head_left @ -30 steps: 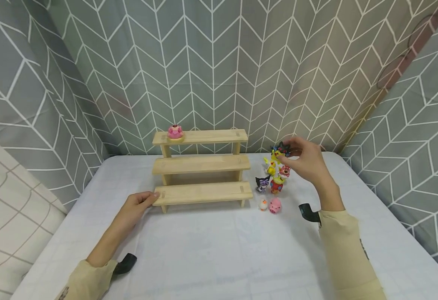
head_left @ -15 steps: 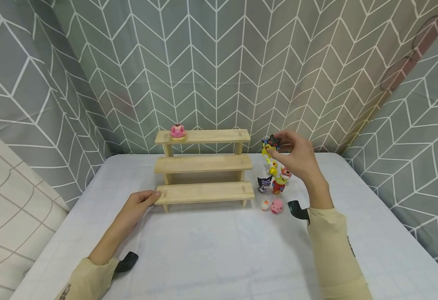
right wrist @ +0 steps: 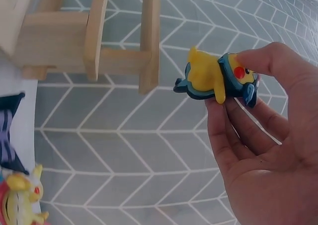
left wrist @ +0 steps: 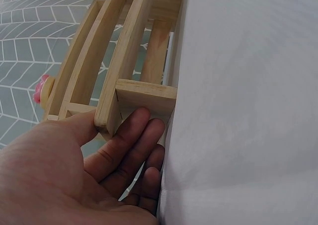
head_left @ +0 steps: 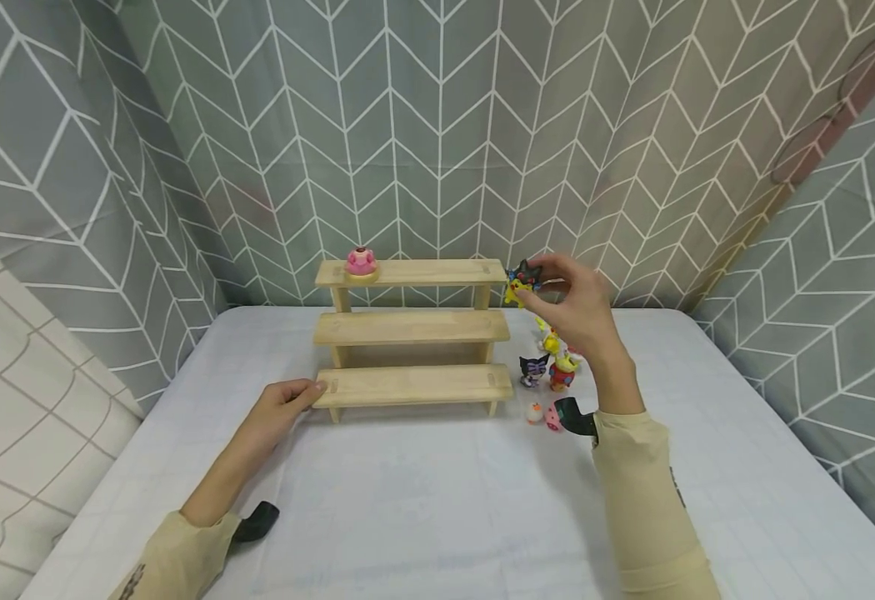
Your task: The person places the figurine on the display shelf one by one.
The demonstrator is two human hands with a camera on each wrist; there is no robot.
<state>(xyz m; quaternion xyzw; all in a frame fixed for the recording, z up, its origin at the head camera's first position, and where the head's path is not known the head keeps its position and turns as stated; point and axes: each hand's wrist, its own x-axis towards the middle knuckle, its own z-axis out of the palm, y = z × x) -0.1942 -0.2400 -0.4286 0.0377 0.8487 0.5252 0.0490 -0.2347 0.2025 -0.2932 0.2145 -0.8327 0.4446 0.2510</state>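
Observation:
My right hand pinches a small yellow figurine with a dark blue and black hood, just off the right end of the top tier. The right wrist view shows that figurine lying sideways, thumb on its red-cheeked head and fingers below. A three-tier wooden display stand stands on the white-covered table. My left hand grips the left end of its lowest tier; in the left wrist view, the thumb lies over the board's edge with fingers curled beneath. A pink figurine on a yellowish base sits at the left of the top tier.
Right of the stand are a black and purple figurine, a red and yellow one, a small white one and a pink pig, partly hidden by the wrist mount. A patterned curtain hangs close behind.
My right hand has lifted the hooded figurine from the cluster on the right and carried it left to the top tier's right end. The left hand keeps its grip on the stand.

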